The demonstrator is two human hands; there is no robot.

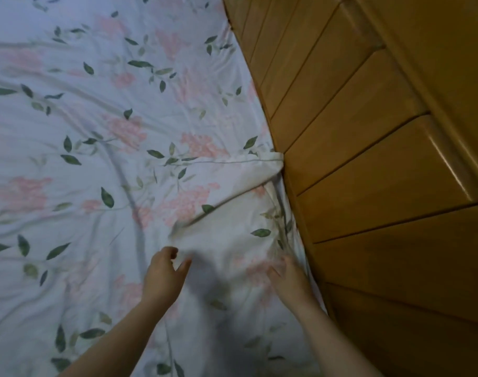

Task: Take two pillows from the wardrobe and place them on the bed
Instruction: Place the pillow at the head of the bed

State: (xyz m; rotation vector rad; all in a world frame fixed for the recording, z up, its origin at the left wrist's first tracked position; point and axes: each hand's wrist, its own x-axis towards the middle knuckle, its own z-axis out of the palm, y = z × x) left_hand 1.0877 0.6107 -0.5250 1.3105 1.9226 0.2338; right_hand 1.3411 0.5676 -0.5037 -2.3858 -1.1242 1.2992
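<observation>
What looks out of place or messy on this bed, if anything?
Nothing is spilled or damaged. The floral sheet is creased with long wrinkles, and the matching pillow lies askew, its corner jammed against the wooden headboard. The left hand and right hand are at its near end, blurred.

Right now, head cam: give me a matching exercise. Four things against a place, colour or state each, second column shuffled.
Things:
1 left hand
2 right hand
3 pillow
4 headboard

Descriptions:
A brown wooden panels
B flat on the pillow, next to the headboard
C white with pink flowers, lying on the bed against the headboard
D fingers loosely bent, at the pillow's edge away from the headboard

Pairs: 1-D, 2-B, 3-C, 4-A
</observation>
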